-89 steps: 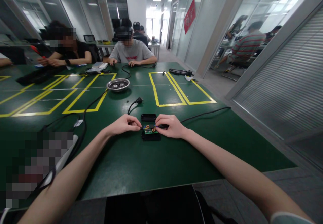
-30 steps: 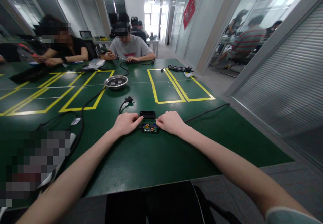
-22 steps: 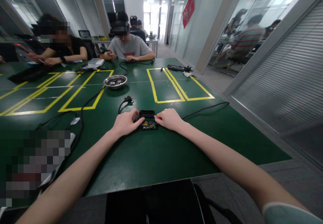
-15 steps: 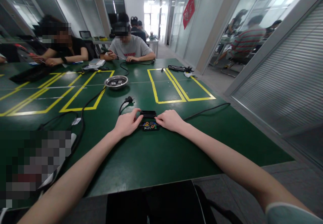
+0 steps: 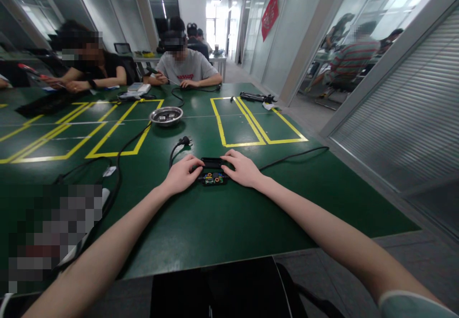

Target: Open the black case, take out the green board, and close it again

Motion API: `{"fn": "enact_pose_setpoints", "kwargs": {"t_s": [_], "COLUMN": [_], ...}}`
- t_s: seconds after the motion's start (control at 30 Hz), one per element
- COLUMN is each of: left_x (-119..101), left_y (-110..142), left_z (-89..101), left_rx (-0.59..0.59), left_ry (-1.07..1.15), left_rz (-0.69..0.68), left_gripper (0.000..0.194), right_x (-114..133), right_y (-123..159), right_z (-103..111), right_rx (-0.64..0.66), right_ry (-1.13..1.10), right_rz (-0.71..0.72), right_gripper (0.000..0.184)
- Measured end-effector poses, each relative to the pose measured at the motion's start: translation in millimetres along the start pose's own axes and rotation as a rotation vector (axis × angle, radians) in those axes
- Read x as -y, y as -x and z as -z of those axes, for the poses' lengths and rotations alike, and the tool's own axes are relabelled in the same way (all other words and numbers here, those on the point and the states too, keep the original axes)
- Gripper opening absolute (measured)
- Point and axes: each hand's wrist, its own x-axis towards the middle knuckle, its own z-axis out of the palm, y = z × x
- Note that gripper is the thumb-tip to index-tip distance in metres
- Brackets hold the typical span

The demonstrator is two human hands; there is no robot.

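Note:
A small open black case (image 5: pixel 213 179) with a green circuit board and orange coils lies on the green table (image 5: pixel 222 222) between my hands. Just behind it lies its flat black lid (image 5: pixel 211 161). My left hand (image 5: pixel 182 173) has its fingers bent around the lid's left end. My right hand (image 5: pixel 243 168) grips the lid's right end with thumb and fingers. Both hands' heels rest on the table beside the case.
A black plug (image 5: pixel 184 141) and its cable lie just behind the lid. Another cable (image 5: pixel 294 155) runs off right. Farther back are a metal bowl (image 5: pixel 166 115), yellow tape rectangles (image 5: pixel 244 126) and a black tool (image 5: pixel 255 97). Two people sit across the table.
Both hands left the circuit board in the case and slid forward. Their fingers now close on the ends of the lid behind it.

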Motion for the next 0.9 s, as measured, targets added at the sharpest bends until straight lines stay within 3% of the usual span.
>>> {"fn": "enact_pose_setpoints", "kwargs": {"t_s": [0.1,0.23,0.4,0.63,0.9], "left_x": [2.3,0.6,-4.1,-1.5,-0.4], "left_y": [-0.9,-0.9,0.9,-1.2,-3.3], "left_z": [2.6,2.7,2.7,8.1,8.4], "left_rx": [-0.003,-0.027,-0.046,0.069,0.075], "left_ry": [0.098,0.232,0.428,0.74,0.779], "left_rz": [-0.045,-0.093,0.022,0.202,0.284], "left_gripper": [0.019,0.016,0.011,0.038,0.038], "right_x": [-8.6,-14.1,-17.0,-20.4,-21.5], "right_y": [-1.3,-2.4,-3.2,-1.7,-3.1], "right_z": [-2.0,-0.7,0.7,2.7,1.3], "right_rx": [-0.019,0.02,0.029,0.094,0.096], "right_ry": [-0.182,-0.533,-0.842,-0.93,-0.941], "right_rz": [0.005,-0.054,-0.111,-0.138,-0.142], "right_gripper": [0.021,0.026,0.031,0.038,0.037]}}
